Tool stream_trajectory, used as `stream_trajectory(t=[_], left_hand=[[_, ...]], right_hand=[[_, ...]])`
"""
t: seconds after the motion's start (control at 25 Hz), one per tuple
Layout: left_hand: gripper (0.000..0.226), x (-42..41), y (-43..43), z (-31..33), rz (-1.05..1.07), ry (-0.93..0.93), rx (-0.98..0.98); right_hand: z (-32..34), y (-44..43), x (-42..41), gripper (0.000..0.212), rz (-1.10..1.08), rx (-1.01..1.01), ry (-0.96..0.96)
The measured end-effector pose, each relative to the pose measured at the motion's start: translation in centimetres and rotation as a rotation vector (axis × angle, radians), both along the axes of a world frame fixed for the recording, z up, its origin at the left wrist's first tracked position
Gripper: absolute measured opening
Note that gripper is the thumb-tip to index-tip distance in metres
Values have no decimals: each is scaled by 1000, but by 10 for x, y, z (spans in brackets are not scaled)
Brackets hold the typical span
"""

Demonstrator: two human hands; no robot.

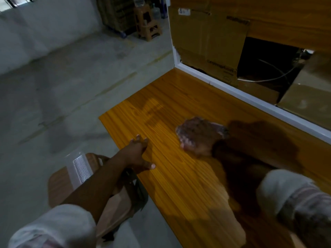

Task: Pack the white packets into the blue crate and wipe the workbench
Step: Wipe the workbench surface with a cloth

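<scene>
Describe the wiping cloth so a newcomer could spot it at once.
Find the orange wooden workbench running across the middle of the view, edged at the back by a white rail. Near its centre, at the end of the right arm, sits the cloth. It is the only crumpled, mottled purplish-brown thing on the bench; the left hand beside it is bare.

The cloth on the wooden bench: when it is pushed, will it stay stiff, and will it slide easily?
Probably floppy: the cloth lies crumpled in a bunch. It likely slides easily, since the workbench looks smooth and glossy.
</scene>
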State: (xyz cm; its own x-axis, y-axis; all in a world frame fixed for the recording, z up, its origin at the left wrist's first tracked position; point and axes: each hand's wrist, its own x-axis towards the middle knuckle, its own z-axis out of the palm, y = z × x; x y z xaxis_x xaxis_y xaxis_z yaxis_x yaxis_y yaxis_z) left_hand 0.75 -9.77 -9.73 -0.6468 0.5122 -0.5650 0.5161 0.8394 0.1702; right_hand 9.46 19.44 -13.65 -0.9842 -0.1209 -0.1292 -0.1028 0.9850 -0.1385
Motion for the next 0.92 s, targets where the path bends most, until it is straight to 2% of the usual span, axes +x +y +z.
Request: stream_trajectory(t=[0.04,0.12,0.24,0.32,0.4,0.56,0.64,0.72,0.84,0.92], left_hand=[[131,-1,-1,-1,3,-3,-1],[137,-3,-5,-5,32,-15,-22],[137,-3,-7,-9,52,-12,-27],[135,-3,-5,-8,57,-5,-25],[135,-3,-4,-8,43,-7,-33],[136,-4,-5,-9,44,-17,-36],[136,-3,-7,-9,57,-23,-25],[136,-1,-7,-8,61,-27,-14],[134,0,-7,-6,64,-34,-4],[132,0,-6,-5,50,-35,-12]], right_hand=[[-8,-4,3,93,86,1,-32],[-14,15,-1,102,57,60,-83],[0,77,-33,78,-367,27,44],[3,87,-46,73,-507,-7,85],[-11,47,-53,74,-418,-19,143],[-30,-35,-5,85,98,-75,132],[-27,-31,15,80,174,-63,182],[-23,11,-6,73,63,40,192],[-16,77,-47,72,-403,22,121],[-13,84,-69,74,-618,3,206]])
